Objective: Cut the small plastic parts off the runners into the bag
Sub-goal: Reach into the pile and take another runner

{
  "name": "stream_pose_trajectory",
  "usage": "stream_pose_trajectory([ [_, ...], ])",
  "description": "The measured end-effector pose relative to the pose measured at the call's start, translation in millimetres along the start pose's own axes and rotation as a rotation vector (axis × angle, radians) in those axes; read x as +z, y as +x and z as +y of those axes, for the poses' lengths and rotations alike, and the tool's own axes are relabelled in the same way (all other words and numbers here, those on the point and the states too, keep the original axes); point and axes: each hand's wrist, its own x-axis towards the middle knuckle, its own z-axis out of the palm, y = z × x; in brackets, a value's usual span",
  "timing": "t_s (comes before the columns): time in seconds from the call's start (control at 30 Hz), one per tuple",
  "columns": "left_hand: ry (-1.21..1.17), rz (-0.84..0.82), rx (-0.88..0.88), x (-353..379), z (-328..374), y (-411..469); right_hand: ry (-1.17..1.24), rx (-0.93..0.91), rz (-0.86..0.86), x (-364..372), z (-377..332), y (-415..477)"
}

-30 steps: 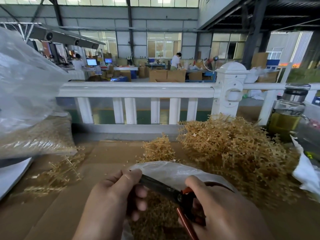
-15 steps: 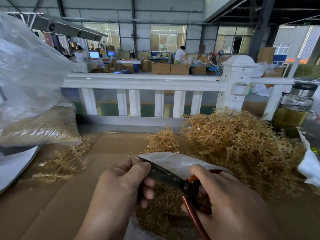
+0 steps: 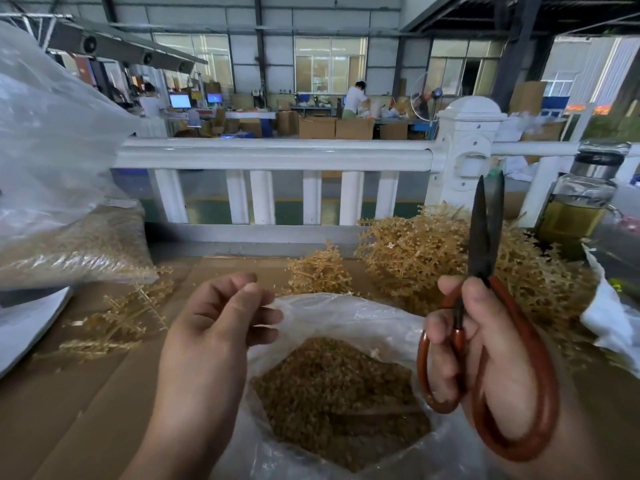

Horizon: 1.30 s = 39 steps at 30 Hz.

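My left hand (image 3: 221,327) hangs with its fingers loosely curled. As far as I can see there is nothing between them, and no runner is in it. My right hand (image 3: 485,362) grips the scissors (image 3: 483,244) by the red loops. The blades point up, a little apart at the tips, and cut nothing.

Just below and between both sets of fingers lies the bag (image 3: 349,313), its mouth open. Its rim comes right up to my left fingertips; whether it touches them I cannot tell. Inside sits a good layer of cut parts (image 3: 339,386), so a fair share of the work looks done.

Much is left, I judge. Beyond my right fingers, behind the blades, stands a big heap of runners (image 3: 415,251) with parts on them. A smaller clump (image 3: 318,271) lies just past my left fingertips, beyond the bag's far rim. To the left of my left fingers a few sprigs (image 3: 121,317) lie on the cardboard (image 3: 86,410); whether they are stripped bare I cannot tell. Farther left a second large sack (image 3: 69,244) holds more of the same tan stuff.

I take it I am between runners. The next thing would be to pick a fresh one from the heap and bring it over the bag.
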Motion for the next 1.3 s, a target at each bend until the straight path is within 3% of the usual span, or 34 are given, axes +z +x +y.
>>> stream_pose_trajectory([
  [0.1, 0.130, -0.001, -0.026, 5, 9, 10, 0.140, 0.066, -0.001, -4, 5, 7],
  [0.37, 0.985, -0.355, 0.125, 54, 10, 69, 0.011, 0.082, -0.022, -1, 15, 9],
  [0.63, 1.464, -0.561, 0.155, 86, -40, 123, -0.133, 0.058, -0.016, -5, 17, 7],
  [0.73, 1.530, -0.553, 0.224, 84, -51, 126, -0.151, 0.045, -0.023, -7, 17, 7],
  [1.03, 1.395, -0.404, 0.341, 82, -42, 116, -0.236, 0.004, -0.083, -2, 25, 6],
  [1.2, 0.717, -0.113, 0.225, 80, -8, 121, -0.243, -0.017, -0.099, -3, 27, 5],
  [1.3, 0.218, -0.029, 0.076, 80, 18, 124, -0.245, -0.024, -0.093, -3, 29, 5],
])
